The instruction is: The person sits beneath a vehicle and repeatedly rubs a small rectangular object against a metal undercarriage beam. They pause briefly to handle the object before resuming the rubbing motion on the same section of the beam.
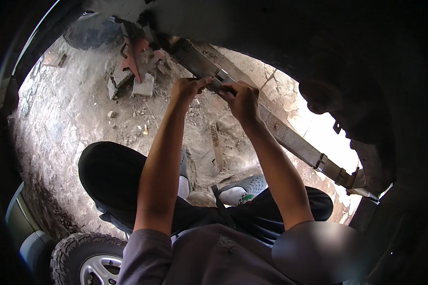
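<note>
Leaf spring (290, 135): we see long, flat metal bar, grey-brown, dull, worn, slanting from upper left to lower right, beneath dark vehicle body (271, 28). Shinier clip (221, 74) stands across its upper part; second band (321, 162) sits lower. Our left hand (188, 89) has curled fingers, thumb at clip; our right hand (245, 100) bends fingers beside it. Whether fingers grasp clip, we cannot tell.
</note>
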`<state>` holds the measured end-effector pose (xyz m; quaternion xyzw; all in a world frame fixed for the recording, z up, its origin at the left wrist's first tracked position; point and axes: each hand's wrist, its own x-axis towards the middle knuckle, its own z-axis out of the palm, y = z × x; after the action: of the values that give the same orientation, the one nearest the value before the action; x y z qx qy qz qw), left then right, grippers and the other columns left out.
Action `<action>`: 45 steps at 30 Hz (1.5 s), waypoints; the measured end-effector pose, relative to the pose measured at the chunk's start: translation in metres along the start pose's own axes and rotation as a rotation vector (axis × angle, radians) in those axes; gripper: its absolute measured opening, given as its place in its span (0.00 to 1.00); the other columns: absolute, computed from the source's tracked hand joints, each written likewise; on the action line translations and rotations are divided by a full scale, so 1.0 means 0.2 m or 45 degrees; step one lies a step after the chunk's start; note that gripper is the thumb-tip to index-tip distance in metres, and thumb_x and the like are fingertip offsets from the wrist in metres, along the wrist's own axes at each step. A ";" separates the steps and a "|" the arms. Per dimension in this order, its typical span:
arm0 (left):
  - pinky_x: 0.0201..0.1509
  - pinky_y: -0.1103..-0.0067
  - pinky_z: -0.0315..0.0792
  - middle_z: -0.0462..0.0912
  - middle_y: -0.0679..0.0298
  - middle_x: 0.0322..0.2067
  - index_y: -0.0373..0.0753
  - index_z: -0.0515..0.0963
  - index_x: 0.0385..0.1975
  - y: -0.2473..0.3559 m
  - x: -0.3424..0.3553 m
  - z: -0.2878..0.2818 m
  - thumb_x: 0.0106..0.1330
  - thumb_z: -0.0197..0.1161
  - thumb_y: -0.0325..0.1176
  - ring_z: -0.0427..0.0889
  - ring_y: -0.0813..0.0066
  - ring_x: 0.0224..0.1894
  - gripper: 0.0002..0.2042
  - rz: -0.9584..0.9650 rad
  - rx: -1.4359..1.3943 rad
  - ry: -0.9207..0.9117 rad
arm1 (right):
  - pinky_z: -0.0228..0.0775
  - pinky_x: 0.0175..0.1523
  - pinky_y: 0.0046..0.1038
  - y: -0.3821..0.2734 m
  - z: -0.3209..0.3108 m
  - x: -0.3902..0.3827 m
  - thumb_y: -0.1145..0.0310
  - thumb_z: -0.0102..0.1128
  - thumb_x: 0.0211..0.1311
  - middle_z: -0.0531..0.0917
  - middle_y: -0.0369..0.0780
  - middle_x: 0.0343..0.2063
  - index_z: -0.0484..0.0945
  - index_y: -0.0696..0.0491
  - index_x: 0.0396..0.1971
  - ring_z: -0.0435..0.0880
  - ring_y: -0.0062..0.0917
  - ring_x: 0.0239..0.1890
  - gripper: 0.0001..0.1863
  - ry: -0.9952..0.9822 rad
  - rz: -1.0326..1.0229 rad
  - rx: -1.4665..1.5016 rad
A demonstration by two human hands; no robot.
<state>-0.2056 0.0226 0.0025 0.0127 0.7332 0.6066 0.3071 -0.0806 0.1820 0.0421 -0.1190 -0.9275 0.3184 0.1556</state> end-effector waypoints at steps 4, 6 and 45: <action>0.35 0.78 0.74 0.88 0.65 0.26 0.37 0.89 0.28 -0.04 0.03 0.01 0.56 0.81 0.51 0.84 0.78 0.29 0.20 0.027 0.006 0.064 | 0.80 0.46 0.33 0.00 -0.02 -0.02 0.68 0.77 0.57 0.91 0.43 0.33 0.91 0.51 0.40 0.91 0.36 0.37 0.11 0.079 -0.037 -0.101; 0.42 0.77 0.79 0.90 0.60 0.33 0.31 0.89 0.37 -0.07 0.05 -0.01 0.58 0.81 0.50 0.87 0.74 0.34 0.24 0.012 -0.017 0.018 | 0.80 0.46 0.33 0.05 -0.08 -0.09 0.68 0.77 0.57 0.90 0.43 0.33 0.91 0.51 0.40 0.91 0.35 0.37 0.11 0.026 -0.020 -0.150; 0.34 0.68 0.73 0.84 0.60 0.18 0.35 0.84 0.16 -0.09 0.05 0.00 0.55 0.79 0.63 0.83 0.67 0.25 0.31 0.064 0.315 0.179 | 0.79 0.44 0.32 0.18 -0.20 -0.17 0.68 0.79 0.54 0.89 0.42 0.31 0.91 0.51 0.39 0.89 0.32 0.35 0.11 0.055 -0.231 -0.265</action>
<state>-0.2064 0.0224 -0.0182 0.0263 0.8214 0.5185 0.2359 -0.0305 0.2201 0.0418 -0.0571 -0.9589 0.2025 0.1907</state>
